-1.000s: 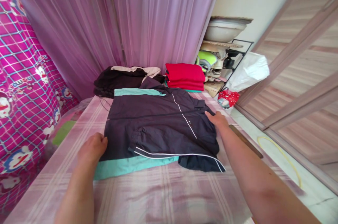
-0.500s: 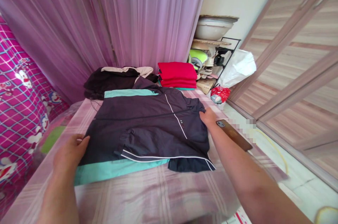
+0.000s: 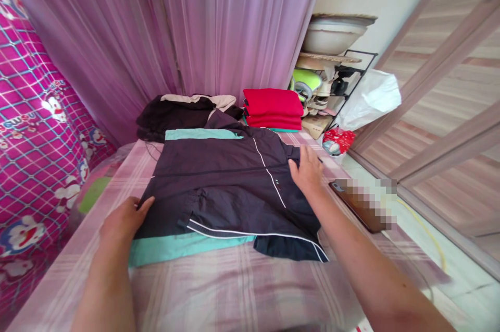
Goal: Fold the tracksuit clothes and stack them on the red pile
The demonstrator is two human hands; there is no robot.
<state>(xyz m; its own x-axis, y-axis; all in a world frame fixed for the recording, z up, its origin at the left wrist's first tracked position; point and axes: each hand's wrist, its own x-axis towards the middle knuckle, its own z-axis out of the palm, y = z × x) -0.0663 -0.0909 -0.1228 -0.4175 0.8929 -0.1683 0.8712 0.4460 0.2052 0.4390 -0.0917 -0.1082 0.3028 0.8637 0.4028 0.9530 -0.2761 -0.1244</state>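
A dark jacket (image 3: 230, 170) with white piping lies flat, its sleeves folded over the front. Pale turquoise cloth (image 3: 187, 246) shows along its near and far sides. My left hand (image 3: 124, 217) pinches the jacket's hem at the left end, thumb and fingers closed on the edge. At the collar end, my right hand (image 3: 308, 170) rests on or just above the dark fabric, thumb apart from the fingers; its fingertips are not closed on the cloth.
The plaid sheet (image 3: 219, 295) lies under everything. Behind the jacket are a black-and-beige clothing pile (image 3: 175, 115) and folded red clothes (image 3: 273, 108). A phone (image 3: 355, 204) lies to the right. Beyond stand a loaded rack (image 3: 359, 82) and a wardrobe (image 3: 441, 97).
My right hand has let go of the collar edge and moved slightly inward over it, its fingers opening. My left hand stays at the hem. The view has swung a little to the left.
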